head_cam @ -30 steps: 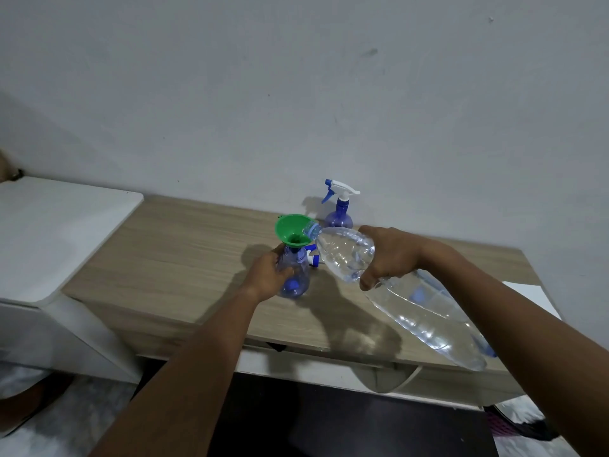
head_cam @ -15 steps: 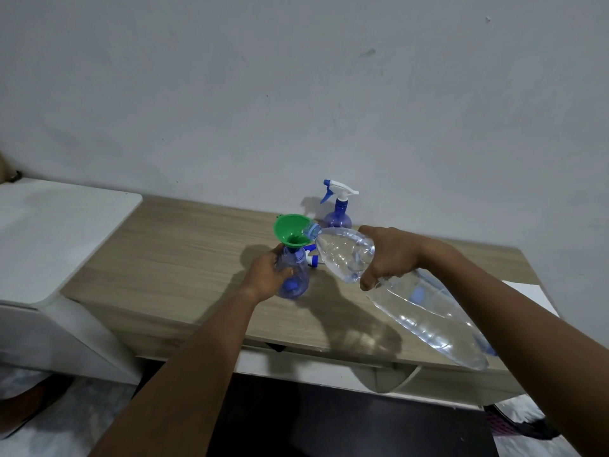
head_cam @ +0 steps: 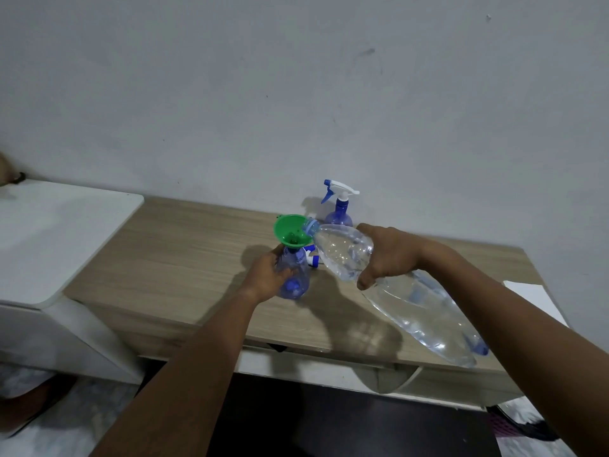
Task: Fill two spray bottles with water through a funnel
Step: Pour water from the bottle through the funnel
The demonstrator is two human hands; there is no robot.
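Water is being poured from a large clear bottle [head_cam: 395, 288], clasped around by the right hand [head_cam: 392, 255], into a green funnel [head_cam: 291, 233] seated in the open spray bottle [head_cam: 294, 277], which is wrapped by the left hand [head_cam: 267, 275] on the desk [head_cam: 184, 258]. The second spray bottle [head_cam: 339, 209], capped and near the wall, appears yet to be filled, so roughly half the task is judged to remain

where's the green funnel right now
In the head view, the green funnel sits in the neck of the spray bottle held by the left hand, near the table's middle.

Wooden desk [head_cam: 184, 258] (white cabinet [head_cam: 59, 232] beside)
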